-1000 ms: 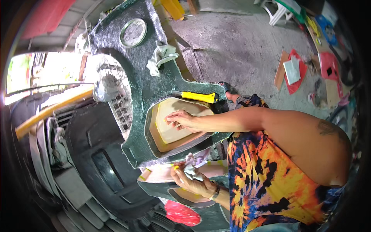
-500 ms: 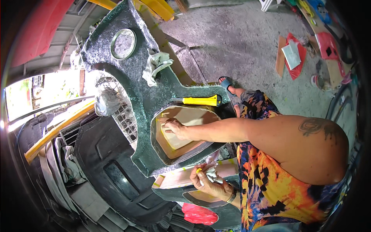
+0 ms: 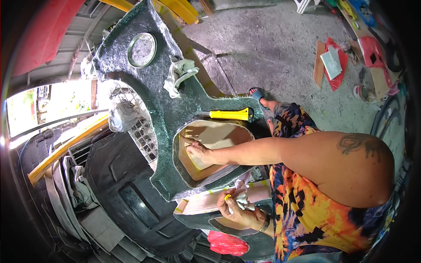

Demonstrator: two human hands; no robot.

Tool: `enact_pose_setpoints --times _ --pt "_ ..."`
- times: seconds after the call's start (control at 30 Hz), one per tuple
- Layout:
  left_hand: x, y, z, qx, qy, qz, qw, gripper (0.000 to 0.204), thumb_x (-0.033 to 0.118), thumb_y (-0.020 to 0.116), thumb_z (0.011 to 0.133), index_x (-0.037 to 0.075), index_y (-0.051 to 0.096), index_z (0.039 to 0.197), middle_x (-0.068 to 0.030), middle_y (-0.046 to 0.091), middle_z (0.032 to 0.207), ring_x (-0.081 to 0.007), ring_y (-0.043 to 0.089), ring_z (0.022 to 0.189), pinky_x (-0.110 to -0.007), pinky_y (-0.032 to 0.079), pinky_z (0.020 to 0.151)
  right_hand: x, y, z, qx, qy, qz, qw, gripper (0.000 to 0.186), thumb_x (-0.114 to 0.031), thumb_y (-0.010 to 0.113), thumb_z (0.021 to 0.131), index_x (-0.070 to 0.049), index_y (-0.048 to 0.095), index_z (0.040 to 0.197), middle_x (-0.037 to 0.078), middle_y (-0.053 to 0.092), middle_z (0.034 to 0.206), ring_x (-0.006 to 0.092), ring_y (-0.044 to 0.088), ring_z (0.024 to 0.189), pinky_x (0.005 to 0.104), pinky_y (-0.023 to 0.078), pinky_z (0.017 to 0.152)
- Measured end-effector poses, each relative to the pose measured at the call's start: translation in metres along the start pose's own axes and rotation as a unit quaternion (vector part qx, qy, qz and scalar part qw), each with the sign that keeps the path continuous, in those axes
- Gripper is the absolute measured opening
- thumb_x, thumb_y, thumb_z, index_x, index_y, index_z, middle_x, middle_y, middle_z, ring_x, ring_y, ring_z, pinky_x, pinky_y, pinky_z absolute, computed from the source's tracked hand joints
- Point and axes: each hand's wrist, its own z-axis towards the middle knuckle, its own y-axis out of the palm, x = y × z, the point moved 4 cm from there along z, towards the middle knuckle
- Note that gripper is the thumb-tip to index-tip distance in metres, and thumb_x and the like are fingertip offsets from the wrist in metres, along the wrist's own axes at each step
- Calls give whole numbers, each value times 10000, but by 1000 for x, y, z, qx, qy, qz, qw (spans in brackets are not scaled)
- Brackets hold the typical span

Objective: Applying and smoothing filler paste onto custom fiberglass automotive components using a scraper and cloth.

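One tan insert (image 3: 215, 144) lies in the single large opening of a dark green speckled panel (image 3: 166, 109), near the panel's lower right end. The right hand (image 3: 198, 152) rests on this insert with fingers spread flat, holding nothing. The left hand (image 3: 239, 210) sits below the panel's lower edge, closed around a crumpled white cloth (image 3: 242, 198) and a small yellow object that is too small to make out. One yellow utility knife (image 3: 229, 115) lies on the panel just above the opening, touching neither hand. Higher on the panel are one round hole with a metal ring (image 3: 142, 49) and one bunched pale rag (image 3: 180, 73). Left of the panel lies one black moulded part (image 3: 127, 193), and one red bag (image 3: 228, 243) sits at the bottom. A foot in one blue sandal (image 3: 258, 93) stands on the concrete floor (image 3: 272, 52).
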Motion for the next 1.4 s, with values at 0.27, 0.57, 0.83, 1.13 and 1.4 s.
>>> enact_pose_setpoints --times 0.27,0.57,0.83,1.13,1.4 --pt "-2 -5 -3 30 -8 8 999 209 185 617 910 24 549 1025 -113 588 920 -170 602 822 -304 543 739 -24 -2 -8 22 -123 -77 989 248 -176 550 758 -18 522 947 100 539 829 224 533 774 350 438 705" --pt "-2 -5 -2 -4 1 6 1000 226 206 626 907 30 552 1027 -102 593 919 -166 591 856 -297 517 777 -48 0 -13 56 -257 -181 948 233 -154 525 766 -2 521 942 111 546 845 223 542 800 363 438 724" --pt "-6 -3 2 3 21 -6 1000 210 186 630 904 30 542 1013 -92 601 886 -134 619 681 -175 457 460 -53 4 -18 81 -359 -272 889 223 -134 503 772 13 520 938 121 552 860 223 551 823 374 438 742" --pt "-3 -11 -3 34 5 10 999 215 189 618 912 19 540 1019 -122 598 925 -173 609 841 -296 536 746 -37 4 -29 -54 -252 -328 909 315 -117 468 764 50 516 1027 187 544 940 281 556 866 406 440 734" --pt "-6 -2 1 -2 26 12 1000 225 210 622 907 51 547 1048 -90 613 929 -140 638 728 -159 433 435 -12 -22 19 -67 -285 -126 948 243 -248 495 844 -68 471 1005 55 465 759 167 484 658 320 389 551"
